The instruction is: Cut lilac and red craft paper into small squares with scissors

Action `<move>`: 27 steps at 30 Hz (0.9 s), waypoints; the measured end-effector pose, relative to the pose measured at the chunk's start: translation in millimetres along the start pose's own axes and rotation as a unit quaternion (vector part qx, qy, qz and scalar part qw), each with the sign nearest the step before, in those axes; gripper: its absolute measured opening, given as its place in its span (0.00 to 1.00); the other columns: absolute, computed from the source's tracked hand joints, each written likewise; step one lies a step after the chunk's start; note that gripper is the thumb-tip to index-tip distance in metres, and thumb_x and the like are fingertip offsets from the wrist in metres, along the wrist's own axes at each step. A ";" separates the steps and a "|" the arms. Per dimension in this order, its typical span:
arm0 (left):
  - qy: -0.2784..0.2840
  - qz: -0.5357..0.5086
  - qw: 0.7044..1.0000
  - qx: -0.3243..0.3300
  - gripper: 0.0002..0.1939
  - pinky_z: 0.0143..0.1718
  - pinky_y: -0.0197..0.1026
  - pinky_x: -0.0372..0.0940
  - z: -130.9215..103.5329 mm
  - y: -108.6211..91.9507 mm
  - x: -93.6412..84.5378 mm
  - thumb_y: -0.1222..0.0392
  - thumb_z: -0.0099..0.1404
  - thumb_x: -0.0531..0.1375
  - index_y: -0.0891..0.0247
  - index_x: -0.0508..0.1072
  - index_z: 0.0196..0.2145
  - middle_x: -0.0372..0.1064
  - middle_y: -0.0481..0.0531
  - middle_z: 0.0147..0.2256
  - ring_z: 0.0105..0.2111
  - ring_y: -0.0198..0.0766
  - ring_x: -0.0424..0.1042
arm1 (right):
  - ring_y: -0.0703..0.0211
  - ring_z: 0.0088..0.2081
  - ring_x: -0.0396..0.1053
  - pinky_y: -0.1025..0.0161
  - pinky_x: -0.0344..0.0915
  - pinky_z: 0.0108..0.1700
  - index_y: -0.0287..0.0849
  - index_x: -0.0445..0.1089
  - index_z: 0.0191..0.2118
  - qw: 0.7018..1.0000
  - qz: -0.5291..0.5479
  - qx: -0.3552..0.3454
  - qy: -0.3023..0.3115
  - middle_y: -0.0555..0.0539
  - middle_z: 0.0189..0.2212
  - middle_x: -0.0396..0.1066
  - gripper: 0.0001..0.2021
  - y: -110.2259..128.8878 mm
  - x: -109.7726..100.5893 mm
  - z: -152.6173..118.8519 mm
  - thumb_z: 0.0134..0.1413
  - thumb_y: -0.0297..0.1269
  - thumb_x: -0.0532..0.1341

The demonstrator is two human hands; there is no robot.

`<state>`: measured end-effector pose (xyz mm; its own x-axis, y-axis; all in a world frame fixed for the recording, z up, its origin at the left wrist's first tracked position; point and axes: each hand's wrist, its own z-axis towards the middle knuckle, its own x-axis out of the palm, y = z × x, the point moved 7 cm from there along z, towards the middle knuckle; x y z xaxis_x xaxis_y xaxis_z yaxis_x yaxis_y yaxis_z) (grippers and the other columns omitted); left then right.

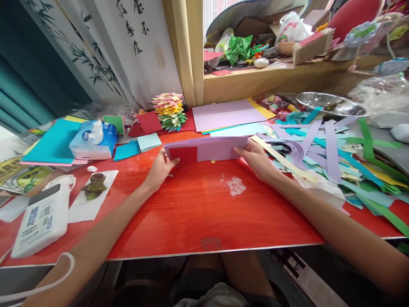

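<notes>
A long folded strip of purple paper [219, 149] is held up lengthwise above the red table [198, 213]. My left hand [162, 167] pinches its left end, thumb in front, together with a red paper rectangle [183, 155] that lies against the strip's left part. At the right end, my right hand [252, 160] grips the purple paper between thumb and fingers. Beyond the strip lie larger purple sheets [226, 114] and a stack of folded colourful paper pieces [171, 111].
Blue paper squares [127, 150], a tissue pack [93, 140] and a white device [43, 221] are on the left. Paper strips [332, 149] pile up on the right, near a metal tray [332, 102]. White bits [236, 186] lie below the held strip.
</notes>
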<state>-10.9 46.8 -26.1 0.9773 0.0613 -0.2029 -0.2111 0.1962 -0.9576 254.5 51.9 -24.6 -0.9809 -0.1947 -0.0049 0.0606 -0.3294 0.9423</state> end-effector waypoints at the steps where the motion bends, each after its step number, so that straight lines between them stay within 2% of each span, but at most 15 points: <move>1: 0.002 -0.008 1.000 0.000 0.20 0.40 0.44 0.67 0.2 1.2 0.4 0.59 0.50 0.63 0.61 0.65 0.42 0.70 0.50 0.37 0.36 0.39 0.70 | 0.54 0.46 0.66 0.50 0.59 0.52 0.47 0.67 0.46 1.000 -0.002 -0.002 0.000 0.49 0.44 0.70 0.14 1.3 0.4 -0.3 0.52 0.34 0.57; 5: 0.024 -0.039 0.999 0.011 0.19 0.44 0.44 0.66 -0.4 1.2 3.5 0.61 0.51 0.63 0.61 0.64 0.41 0.69 0.50 0.38 0.39 0.39 0.70 | 0.54 0.46 0.66 0.51 0.60 0.52 0.46 0.66 0.47 1.000 0.002 -0.002 0.001 0.49 0.45 0.70 0.15 5.9 1.8 -0.8 0.51 0.33 0.57; 8: 0.036 -0.045 0.998 -0.009 0.19 0.43 0.42 0.66 -2.2 -0.5 5.9 0.62 0.51 0.62 0.62 0.64 0.42 0.69 0.51 0.40 0.40 0.38 0.69 | 0.54 0.46 0.66 0.51 0.60 0.52 0.47 0.66 0.47 1.000 0.005 0.010 0.002 0.49 0.45 0.70 0.15 5.9 3.4 -1.2 0.51 0.33 0.57; 11: 0.033 -0.035 0.998 -0.044 0.20 0.38 0.40 0.67 -3.9 -0.4 6.2 0.61 0.51 0.63 0.62 0.64 0.41 0.70 0.51 0.40 0.39 0.38 0.70 | 0.53 0.46 0.66 0.50 0.61 0.52 0.47 0.66 0.46 1.000 -0.003 0.015 -0.006 0.49 0.45 0.70 0.15 4.8 3.5 -1.6 0.51 0.34 0.57; 15: 0.039 -0.031 0.998 -0.049 0.19 0.31 0.36 0.67 -4.9 -0.7 6.5 0.60 0.50 0.63 0.62 0.64 0.41 0.70 0.52 0.39 0.37 0.38 0.70 | 0.54 0.46 0.66 0.51 0.62 0.51 0.48 0.65 0.47 1.000 0.002 0.026 -0.010 0.49 0.45 0.69 0.16 0.9 2.6 -0.9 0.50 0.34 0.58; 19: 0.048 0.011 0.996 -0.073 0.20 0.19 0.30 0.61 -7.2 2.0 7.3 0.58 0.52 0.62 0.62 0.63 0.43 0.69 0.53 0.42 0.37 0.39 0.70 | 0.54 0.46 0.66 0.51 0.61 0.51 0.47 0.66 0.46 0.999 0.008 0.027 -0.015 0.50 0.44 0.70 0.16 -2.2 -1.4 0.9 0.50 0.33 0.58; 27: 0.065 0.009 0.996 -0.064 0.23 0.20 0.29 0.61 -9.1 -1.0 9.8 0.59 0.53 0.61 0.60 0.62 0.47 0.68 0.52 0.45 0.40 0.39 0.69 | 0.53 0.45 0.67 0.50 0.60 0.51 0.47 0.68 0.43 0.999 0.015 0.019 -0.034 0.50 0.42 0.72 0.13 -5.8 -7.5 1.6 0.50 0.31 0.57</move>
<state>-1.0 38.3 -28.9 0.9691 -0.0657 -0.2379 -0.2334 0.0701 -0.9699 261.3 56.8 -29.5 -0.9890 -0.1407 0.0448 0.0842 -0.2886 0.9537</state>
